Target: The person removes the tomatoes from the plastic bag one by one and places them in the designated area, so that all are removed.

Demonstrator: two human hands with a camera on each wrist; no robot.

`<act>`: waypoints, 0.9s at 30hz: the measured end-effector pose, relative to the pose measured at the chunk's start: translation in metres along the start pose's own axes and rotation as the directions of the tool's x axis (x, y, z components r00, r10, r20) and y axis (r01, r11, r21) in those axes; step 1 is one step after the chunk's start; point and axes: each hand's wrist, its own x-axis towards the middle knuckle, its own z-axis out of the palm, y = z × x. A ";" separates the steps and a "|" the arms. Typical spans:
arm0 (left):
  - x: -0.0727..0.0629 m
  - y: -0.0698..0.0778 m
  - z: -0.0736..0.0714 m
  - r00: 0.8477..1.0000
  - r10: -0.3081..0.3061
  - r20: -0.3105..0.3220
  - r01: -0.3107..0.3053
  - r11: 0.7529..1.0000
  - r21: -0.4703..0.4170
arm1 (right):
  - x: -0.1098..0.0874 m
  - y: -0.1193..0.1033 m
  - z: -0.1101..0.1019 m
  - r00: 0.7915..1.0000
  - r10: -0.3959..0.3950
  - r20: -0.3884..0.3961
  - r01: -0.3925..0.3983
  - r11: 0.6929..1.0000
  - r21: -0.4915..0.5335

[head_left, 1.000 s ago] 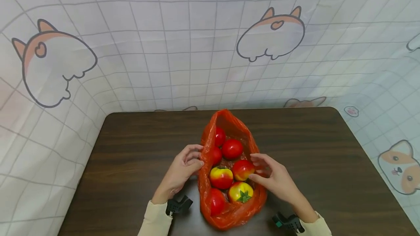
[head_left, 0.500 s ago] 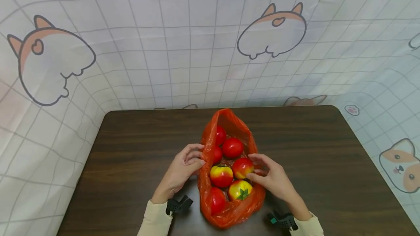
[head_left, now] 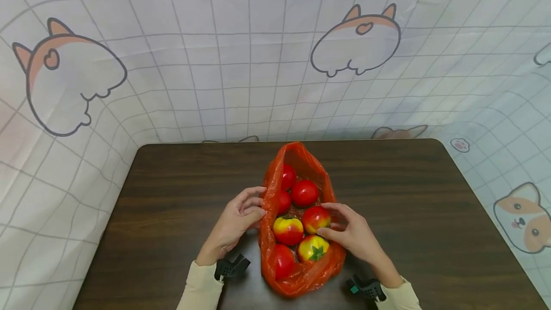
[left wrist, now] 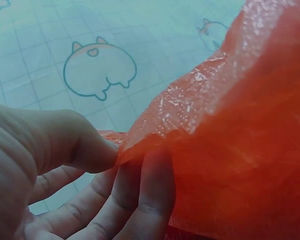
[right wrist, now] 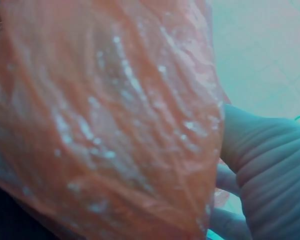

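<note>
An orange plastic bag [head_left: 297, 283] stands with its mouth wide on the dark wooden table. Inside lie several glossy round red fruits [head_left: 304, 193], plus a red-and-yellow one with a dark top [head_left: 288, 234] and a yellow one with a green star-shaped leaf [head_left: 313, 248]. My left hand [head_left: 230, 226] pinches the bag's left rim; thumb and fingertips meet on the thin film in the left wrist view. Over the right rim reaches my right hand [head_left: 355, 233], its thumb and curled fingers around a red-and-yellow fruit [head_left: 315, 219]. The bag wall hides that grip in the right wrist view.
The dark wooden table [head_left: 181, 176] spreads out on both sides of the bag. Behind it and at the sides hangs a white grid cloth [head_left: 241, 71] printed with cartoon dogs. Black wrist cameras [head_left: 366, 288] sit on both wrists.
My right hand has moved a little left, further into the bag, its thumb now overlapping the fruit's lower edge. The left hand stays at the rim. The view has shifted slightly.
</note>
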 end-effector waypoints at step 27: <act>-0.003 0.002 -0.001 1.000 0.021 0.014 -0.021 1.000 -0.009 | -0.002 -0.002 0.015 0.991 -0.001 -0.133 -0.013 0.994 -0.106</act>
